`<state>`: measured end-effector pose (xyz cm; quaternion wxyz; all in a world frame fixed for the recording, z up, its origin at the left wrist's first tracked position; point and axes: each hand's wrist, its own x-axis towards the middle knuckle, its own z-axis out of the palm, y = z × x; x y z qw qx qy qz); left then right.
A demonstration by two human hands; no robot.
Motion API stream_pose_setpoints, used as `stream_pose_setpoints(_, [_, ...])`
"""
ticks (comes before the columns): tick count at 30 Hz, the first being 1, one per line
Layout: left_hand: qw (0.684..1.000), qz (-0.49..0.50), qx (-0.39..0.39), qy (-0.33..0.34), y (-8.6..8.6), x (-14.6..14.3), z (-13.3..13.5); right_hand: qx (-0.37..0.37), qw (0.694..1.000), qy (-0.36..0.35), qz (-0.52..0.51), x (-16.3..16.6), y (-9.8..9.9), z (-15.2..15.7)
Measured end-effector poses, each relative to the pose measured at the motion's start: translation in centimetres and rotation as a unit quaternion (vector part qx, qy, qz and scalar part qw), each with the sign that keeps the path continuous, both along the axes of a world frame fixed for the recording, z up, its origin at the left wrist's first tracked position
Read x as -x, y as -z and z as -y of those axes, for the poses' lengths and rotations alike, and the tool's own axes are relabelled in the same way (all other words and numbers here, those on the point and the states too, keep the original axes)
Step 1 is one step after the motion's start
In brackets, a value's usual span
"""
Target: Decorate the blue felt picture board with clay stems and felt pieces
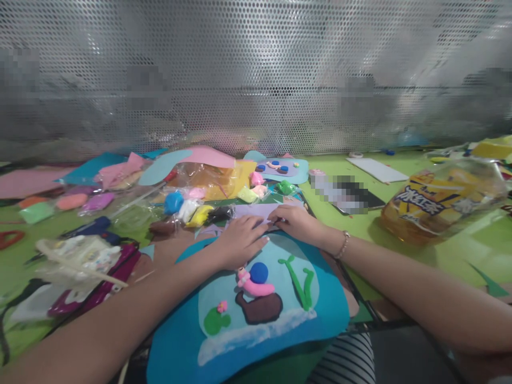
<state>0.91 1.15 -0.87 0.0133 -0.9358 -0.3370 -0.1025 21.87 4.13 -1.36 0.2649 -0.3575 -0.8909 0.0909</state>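
Observation:
A blue craft paper picture (328,314) lies before me, its near part overhanging the table edge. On its pale blue panel are a pink and blue clay snail (260,288), a brown clay shape (262,308), green clay plants (298,282) and a small pink flower on green clay. My left hand (242,240) rests over the panel's upper part, fingers stretched toward my right hand (296,223). My right hand's fingers are curled together at the picture's top edge, close to my left fingertips. Anything between them is hidden. Purple paper (252,210) lies just beyond the hands.
Bagged coloured clay (174,202) and paper sheets (208,156) crowd the left and back. A smaller clay picture (276,166) lies behind. At right are a phone (352,193), a white card (378,168) and a large tea bottle (440,200). A perforated metal screen (256,74) stands behind.

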Motion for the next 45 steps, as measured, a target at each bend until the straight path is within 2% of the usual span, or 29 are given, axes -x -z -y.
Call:
stream_pose_setpoints(20, [1.000,0.012,-0.005,-0.003,0.64,0.23,-0.32,0.003,1.000,-0.002,-0.017,-0.21,0.19,-0.10])
stream_pose_setpoints(35, [1.000,0.008,0.000,-0.002,0.33,0.18,-0.14,0.006,1.000,0.001,-0.005,-0.10,-0.39,0.17])
stream_pose_setpoints(45, [1.000,-0.003,0.004,-0.002,0.17,0.22,-0.10,-0.008,1.000,-0.010,-0.001,-0.31,-0.08,-0.08])
